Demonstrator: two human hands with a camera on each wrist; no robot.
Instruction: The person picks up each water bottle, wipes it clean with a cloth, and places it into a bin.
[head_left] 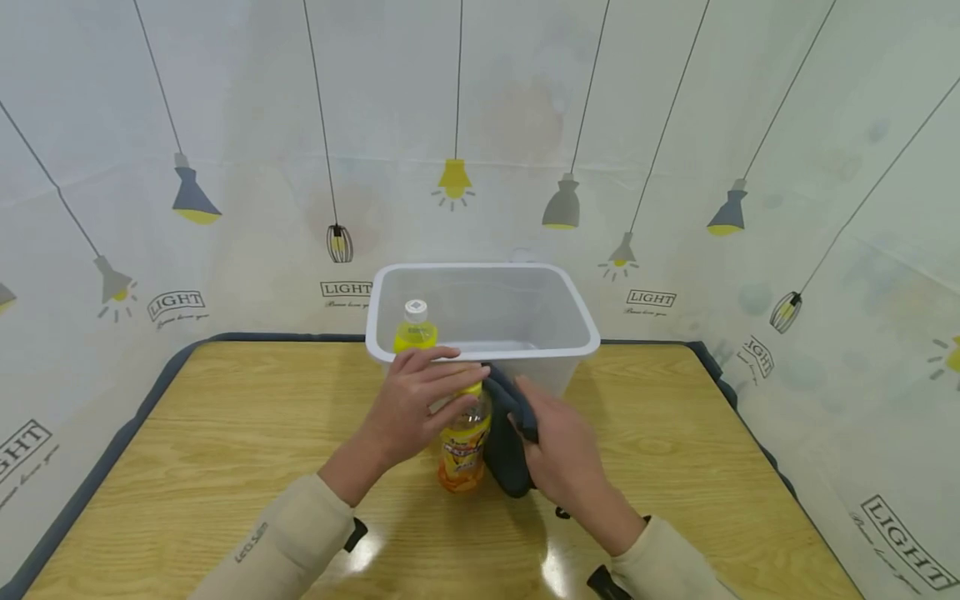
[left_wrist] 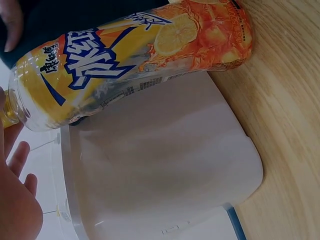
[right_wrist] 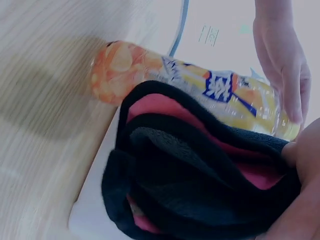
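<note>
My left hand point(head_left: 420, 400) holds an iced tea bottle point(head_left: 462, 454) at its yellow cap point(left_wrist: 9, 112). The bottle has a yellow and orange label and looks upright at the tabletop; in the left wrist view its label faces the camera. Close to the bottle's right side, my right hand point(head_left: 566, 446) grips a folded dark cloth point(head_left: 510, 458). Pink inner layers point(right_wrist: 165, 107) of the cloth show in the right wrist view. Behind both hands stands a white plastic bin point(head_left: 483, 268). A yellow drink bottle point(head_left: 416, 333) with a white cap rises inside its left part.
Everything rests on a wood-grain table point(head_left: 247, 433) with a dark edging point(head_left: 255, 337) along its sides and back. Past it hangs a pale backdrop point(head_left: 480, 83) printed with lamps. A small black item point(head_left: 562, 512) lies beside my right wrist.
</note>
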